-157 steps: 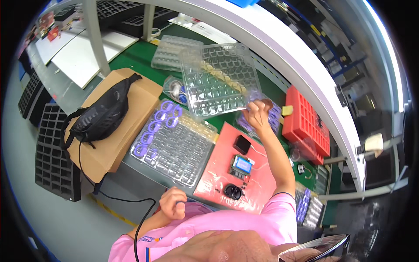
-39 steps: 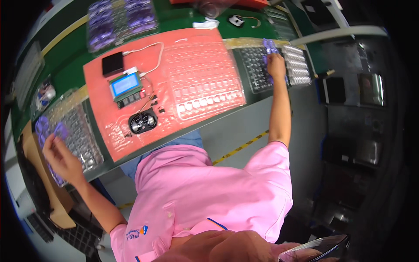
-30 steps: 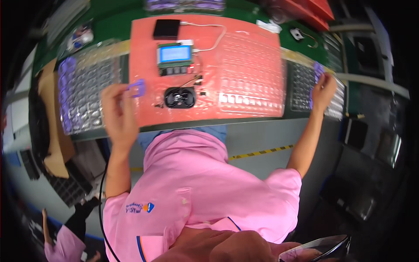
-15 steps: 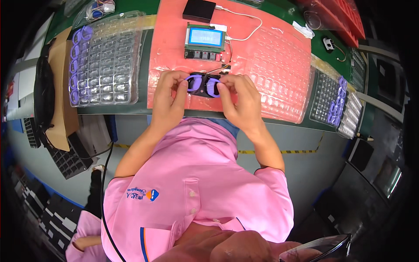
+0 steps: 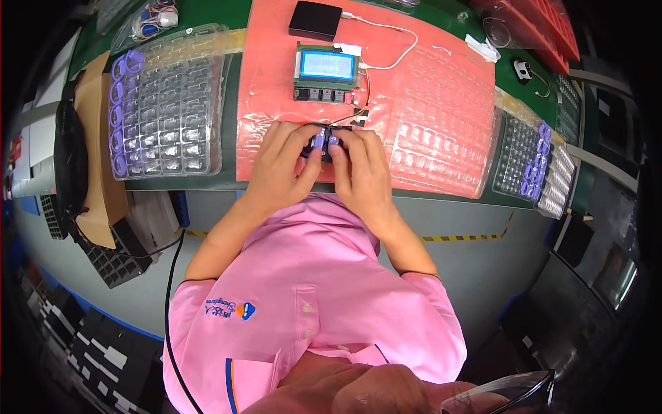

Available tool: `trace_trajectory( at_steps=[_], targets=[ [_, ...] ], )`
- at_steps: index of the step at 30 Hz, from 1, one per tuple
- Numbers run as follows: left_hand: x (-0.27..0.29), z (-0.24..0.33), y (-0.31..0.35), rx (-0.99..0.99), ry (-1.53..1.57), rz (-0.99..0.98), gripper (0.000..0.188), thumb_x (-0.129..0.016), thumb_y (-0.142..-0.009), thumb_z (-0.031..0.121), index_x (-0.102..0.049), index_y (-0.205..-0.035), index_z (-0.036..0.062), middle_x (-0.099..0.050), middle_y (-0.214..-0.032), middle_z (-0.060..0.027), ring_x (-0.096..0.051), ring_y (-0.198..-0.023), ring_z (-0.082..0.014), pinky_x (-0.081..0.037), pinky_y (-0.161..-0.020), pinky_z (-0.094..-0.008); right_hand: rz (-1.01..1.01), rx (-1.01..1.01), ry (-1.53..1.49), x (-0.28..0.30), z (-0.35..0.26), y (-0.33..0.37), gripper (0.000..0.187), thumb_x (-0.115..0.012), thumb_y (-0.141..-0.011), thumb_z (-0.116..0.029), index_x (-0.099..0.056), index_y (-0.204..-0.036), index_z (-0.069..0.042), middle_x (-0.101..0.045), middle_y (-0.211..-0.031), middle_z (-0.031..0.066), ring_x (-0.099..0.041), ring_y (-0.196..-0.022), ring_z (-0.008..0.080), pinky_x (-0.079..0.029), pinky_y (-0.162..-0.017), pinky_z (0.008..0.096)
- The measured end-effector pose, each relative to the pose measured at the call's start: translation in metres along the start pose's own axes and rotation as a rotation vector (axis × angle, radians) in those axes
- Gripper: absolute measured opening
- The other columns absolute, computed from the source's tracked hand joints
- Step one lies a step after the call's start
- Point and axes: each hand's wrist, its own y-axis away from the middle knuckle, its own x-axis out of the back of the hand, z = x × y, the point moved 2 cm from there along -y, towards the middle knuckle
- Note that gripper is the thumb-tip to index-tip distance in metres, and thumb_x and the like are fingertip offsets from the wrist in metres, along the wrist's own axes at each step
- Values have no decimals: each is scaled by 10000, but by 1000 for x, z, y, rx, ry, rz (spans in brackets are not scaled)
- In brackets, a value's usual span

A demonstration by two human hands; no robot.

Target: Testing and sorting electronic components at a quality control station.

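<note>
Two purple loop-shaped pieces sit at a small black fixture on the pink mat (image 5: 269, 83), mostly hidden by my fingers. My left hand (image 5: 279, 165) has its thumb and fingers closed round the left purple piece (image 5: 318, 141). My right hand (image 5: 362, 165) grips the right purple piece (image 5: 334, 140) the same way, close beside the left. A thin cable runs from the black fixture (image 5: 329, 153) up to a green circuit board (image 5: 298, 76) with a lit blue-white display (image 5: 327, 65) and a row of buttons below it.
A black box (image 5: 314, 19) with a white cable (image 5: 400, 29) lies behind the board. Left stands a clear tray (image 5: 183, 110) with purple loops along its edge; another tray (image 5: 508, 153) with purple loops is right. An empty-looking clear blister sheet (image 5: 441, 124) covers the mat's right side.
Both hands have moved inward and closer together. The fingers now cover most of the purple pieces, whose outer loops showed before. The whole view has shifted slightly downward.
</note>
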Motion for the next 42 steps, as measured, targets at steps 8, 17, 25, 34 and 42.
trace_trajectory(
  at_steps=[8,17,25,34,42],
  targets=[
    [-13,-16,4,-73,-31,-13,356,-723,-873,34,-673,-1219,-28,-640,-1059,-173,-587,-901,-376,-509,-790,-454,68,24,-9,-20,14,10,244,-710,-980,-5,-692,-1223,21,-628,-1052,184,-613,-912,369,-518,-796,455],
    [-15,-18,6,-88,-70,-29,364,-721,-875,62,-659,-1220,-38,-636,-1055,-177,-587,-889,-374,-510,-774,-462,83,69,9,-22,18,12,264,-723,-967,-26,-681,-1224,20,-624,-1047,175,-607,-904,383,-519,-766,466],
    [-14,-18,5,-84,-83,-41,372,-727,-891,86,-656,-1237,-34,-638,-1056,-179,-586,-883,-369,-508,-774,-453,85,70,22,-23,18,10,259,-712,-968,-24,-679,-1222,16,-624,-1052,176,-607,-904,381,-520,-767,466],
    [-14,-17,3,-96,-91,-59,397,-723,-911,98,-654,-1275,-45,-637,-1055,-177,-584,-885,-366,-504,-780,-453,58,45,10,-23,19,11,246,-672,-977,5,-676,-1222,29,-640,-1041,189,-595,-904,379,-498,-779,466],
    [-12,-15,4,-93,-89,-57,393,-722,-918,113,-664,-1275,-42,-635,-1064,-169,-580,-889,-360,-503,-783,-449,53,35,11,-24,17,12,243,-670,-982,-4,-675,-1223,27,-631,-1037,189,-587,-897,380,-497,-782,470]
  ],
)
